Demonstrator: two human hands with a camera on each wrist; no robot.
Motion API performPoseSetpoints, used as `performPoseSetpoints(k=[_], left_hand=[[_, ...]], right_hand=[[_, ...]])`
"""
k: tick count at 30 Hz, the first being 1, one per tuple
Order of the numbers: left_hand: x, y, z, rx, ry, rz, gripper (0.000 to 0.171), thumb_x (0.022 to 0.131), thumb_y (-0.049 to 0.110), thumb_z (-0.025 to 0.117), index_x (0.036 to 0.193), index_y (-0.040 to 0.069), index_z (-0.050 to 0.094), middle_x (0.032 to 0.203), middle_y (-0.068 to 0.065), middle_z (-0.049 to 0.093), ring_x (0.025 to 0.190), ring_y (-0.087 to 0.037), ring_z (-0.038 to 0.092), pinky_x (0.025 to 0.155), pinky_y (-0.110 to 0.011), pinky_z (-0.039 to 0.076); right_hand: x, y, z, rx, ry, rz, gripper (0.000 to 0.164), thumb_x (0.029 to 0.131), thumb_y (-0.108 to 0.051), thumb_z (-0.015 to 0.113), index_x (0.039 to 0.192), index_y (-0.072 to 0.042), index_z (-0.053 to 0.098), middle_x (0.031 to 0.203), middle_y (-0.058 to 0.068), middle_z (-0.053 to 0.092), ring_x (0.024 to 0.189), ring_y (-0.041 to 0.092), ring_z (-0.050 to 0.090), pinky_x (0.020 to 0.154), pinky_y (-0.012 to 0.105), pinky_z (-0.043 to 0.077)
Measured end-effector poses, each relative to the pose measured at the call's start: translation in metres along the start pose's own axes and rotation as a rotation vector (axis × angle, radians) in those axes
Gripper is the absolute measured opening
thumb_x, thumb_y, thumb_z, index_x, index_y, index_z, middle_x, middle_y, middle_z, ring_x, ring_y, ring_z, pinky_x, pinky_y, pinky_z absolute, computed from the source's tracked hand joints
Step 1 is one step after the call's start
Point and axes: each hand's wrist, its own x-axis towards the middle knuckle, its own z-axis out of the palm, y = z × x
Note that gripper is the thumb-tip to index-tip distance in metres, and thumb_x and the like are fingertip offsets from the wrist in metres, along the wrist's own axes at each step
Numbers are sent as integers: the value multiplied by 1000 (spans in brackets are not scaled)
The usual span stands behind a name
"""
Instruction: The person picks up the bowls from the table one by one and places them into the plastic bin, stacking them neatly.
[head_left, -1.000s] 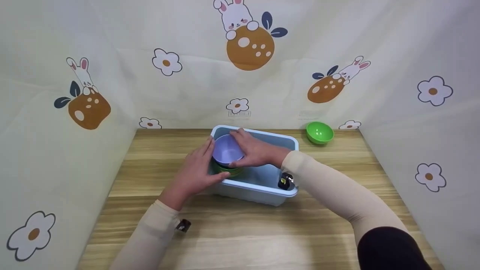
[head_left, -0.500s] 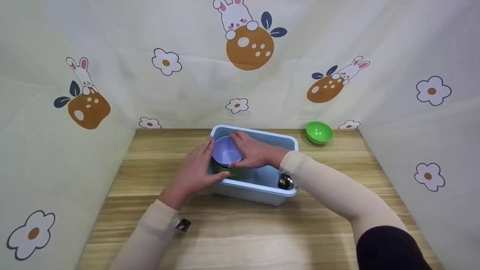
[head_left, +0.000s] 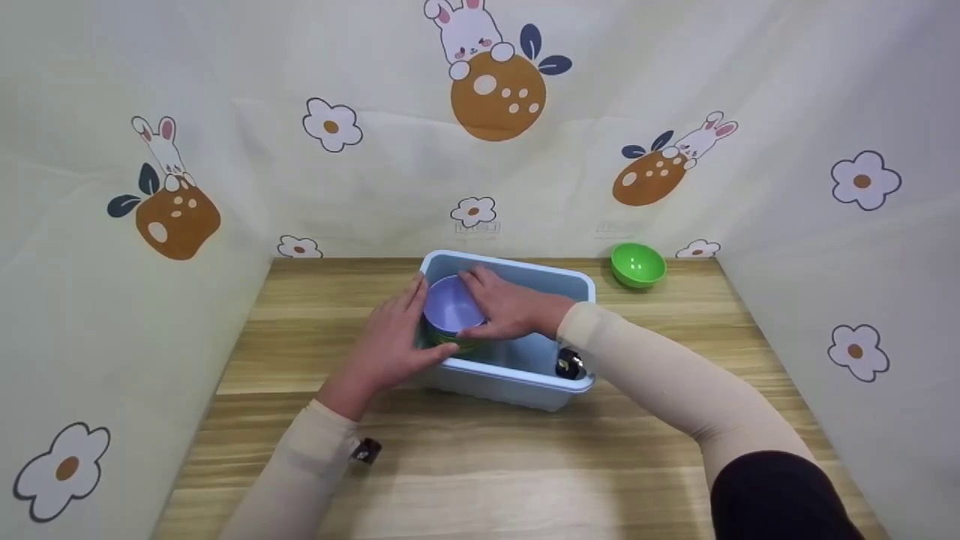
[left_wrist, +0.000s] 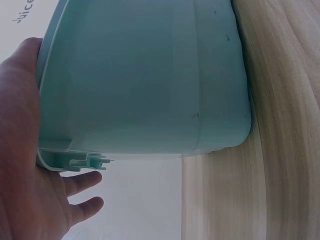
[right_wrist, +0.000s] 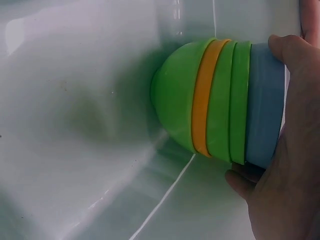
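In the head view, my right hand (head_left: 514, 306) reaches into a light blue plastic bin (head_left: 517, 373) and grips a purple-blue bowl (head_left: 452, 304), thumb and fingers at its rim. The right wrist view shows this bowl at the top of a nested stack, above several green bowls (right_wrist: 175, 97) and one orange bowl (right_wrist: 207, 97). The stack stands at the bin's left end. My left hand (head_left: 382, 349) rests at the bin's front left corner, its fingers straight along the left rim and its thumb over the front rim. The left wrist view shows two fingers stretched past the bin's edge.
A green bowl (head_left: 638, 265) stands apart on the wooden table (head_left: 480, 465), behind and right of the bin. Patterned cloth walls (head_left: 375, 187) rise at the back and both sides. Small dark cameras (head_left: 570, 364) sit at the wrists.
The purple-blue bowl has sunk slightly toward the stack, and my right hand has moved down with it. My left hand keeps its place on the bin.
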Motion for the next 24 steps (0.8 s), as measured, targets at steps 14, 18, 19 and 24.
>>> performPoseSetpoints(k=[14,18,19,24], left_hand=[[1,-1,0,9,0,-17,120,95,79,67,177,5,19,185,-12,14,166,-43,25,131,-68,23],[0,0,0,1,-5,-20,121,94,80,66,177,5,19,185,-12,15,166,-42,25,131,-68,24],[0,0,0,-1,-5,-19,121,94,80,66,177,5,18,185,-12,15,166,-42,25,131,-68,24],[0,1,0,6,-7,-24,122,94,81,66,177,6,17,185,-11,14,166,-42,25,131,-67,25]], right_hand=[[0,0,-3,1,-19,-1,121,93,-81,62,174,-3,21,163,18,36,137,26,51,111,41,56],[0,0,-5,22,-22,-11,122,91,-79,70,173,-2,23,161,18,38,137,26,50,113,40,54],[-1,-1,-6,24,-23,-14,123,91,-78,72,173,-1,23,161,18,38,138,27,49,114,40,53],[-4,-2,-15,35,-24,5,126,88,-80,76,174,-5,23,165,15,35,140,25,49,117,40,52]])
